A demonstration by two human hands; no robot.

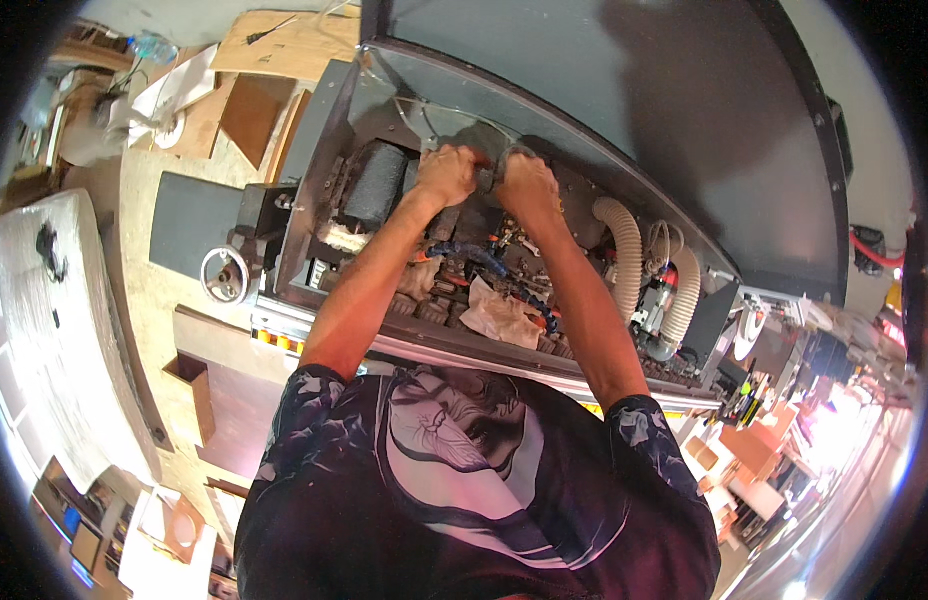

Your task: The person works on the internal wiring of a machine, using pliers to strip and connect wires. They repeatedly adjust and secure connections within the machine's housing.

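Two hands, the left hand and the right hand, sit apart, fingers curled, inside one open machine; I cannot tell what they pinch. Two ribbed hoses stand rightward, one handwheel leftward, one crumpled cloth nearer the person

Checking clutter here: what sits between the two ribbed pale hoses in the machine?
Between the left hose and right hose, the head view shows thin looped tubing and a red part.
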